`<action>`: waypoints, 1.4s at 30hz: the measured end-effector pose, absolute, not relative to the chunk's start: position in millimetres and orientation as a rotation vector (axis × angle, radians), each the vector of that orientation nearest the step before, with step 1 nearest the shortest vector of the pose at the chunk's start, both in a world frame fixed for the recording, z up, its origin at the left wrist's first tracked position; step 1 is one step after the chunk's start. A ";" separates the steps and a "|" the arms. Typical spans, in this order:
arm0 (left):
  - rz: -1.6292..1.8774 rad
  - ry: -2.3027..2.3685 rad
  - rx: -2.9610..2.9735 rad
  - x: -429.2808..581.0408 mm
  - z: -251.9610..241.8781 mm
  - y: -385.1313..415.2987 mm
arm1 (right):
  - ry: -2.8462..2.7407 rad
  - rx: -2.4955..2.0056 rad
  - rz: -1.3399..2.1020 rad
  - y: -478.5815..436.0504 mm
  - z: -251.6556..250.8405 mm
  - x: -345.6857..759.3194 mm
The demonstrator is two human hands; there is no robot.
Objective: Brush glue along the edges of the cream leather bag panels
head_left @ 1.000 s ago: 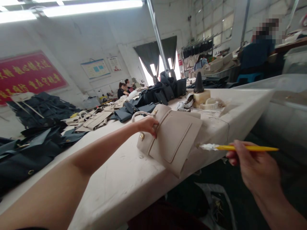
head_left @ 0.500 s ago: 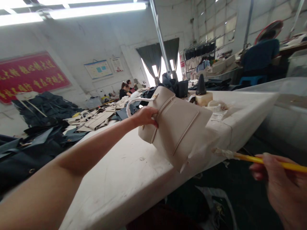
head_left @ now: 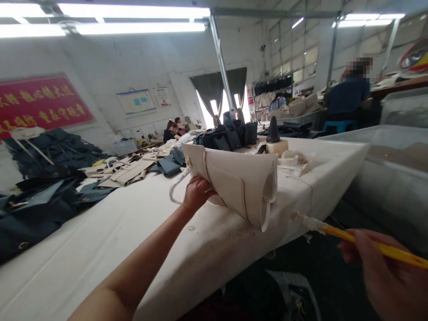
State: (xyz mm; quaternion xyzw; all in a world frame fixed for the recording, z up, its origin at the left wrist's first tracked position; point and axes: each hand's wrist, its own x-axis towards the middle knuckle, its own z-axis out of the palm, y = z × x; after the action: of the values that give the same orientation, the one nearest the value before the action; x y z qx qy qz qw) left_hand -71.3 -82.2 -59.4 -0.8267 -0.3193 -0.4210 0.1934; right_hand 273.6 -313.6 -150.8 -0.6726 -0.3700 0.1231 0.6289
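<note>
My left hand (head_left: 197, 194) grips a beige leather handbag (head_left: 234, 183) from below and holds it up on its side, just above the white worktable (head_left: 100, 236). A pale rope-like handle (head_left: 175, 189) hangs beside my wrist, and a small gold fitting shows near the bag's top corner. My right hand (head_left: 377, 267) is shut on a yellow-handled brush (head_left: 364, 240) off the table's right edge. Its bristles, clogged with whitish paste (head_left: 309, 222), point toward the bag and stay apart from it.
Dark navy bag parts (head_left: 36, 218) lie heaped at the left, with beige pieces (head_left: 125, 173) on the table. Farther along stand dark bags (head_left: 227, 138), a black cone on a pale block (head_left: 274, 136) and a clear plastic bin (head_left: 394, 151). Several workers sit farther off.
The bag has turned from a flatter hold onto its side, its open end now facing right. My right hand and the brush have moved slightly lower and to the left.
</note>
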 end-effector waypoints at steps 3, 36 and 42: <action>-1.277 -0.993 -2.229 -76.9 -76.7 -84.8 | -0.985 -1.499 0.249 -307.7 -132.8 262.0; -1.255 -0.829 -2.305 -72.7 -78.7 -68.0 | -1.405 -1.419 -0.007 -224.1 -116.2 265.1; -1.229 -0.815 -2.318 -74.3 -79.0 -74.8 | -1.724 -1.424 0.069 -201.9 -116.2 260.4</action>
State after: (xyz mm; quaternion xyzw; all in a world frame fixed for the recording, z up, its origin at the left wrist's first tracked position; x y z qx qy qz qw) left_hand -74.3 -74.8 -79.0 -0.8275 -0.2909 -0.4385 0.1958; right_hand 260.4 -201.9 -116.2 -0.5725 -0.6933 0.0276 0.4368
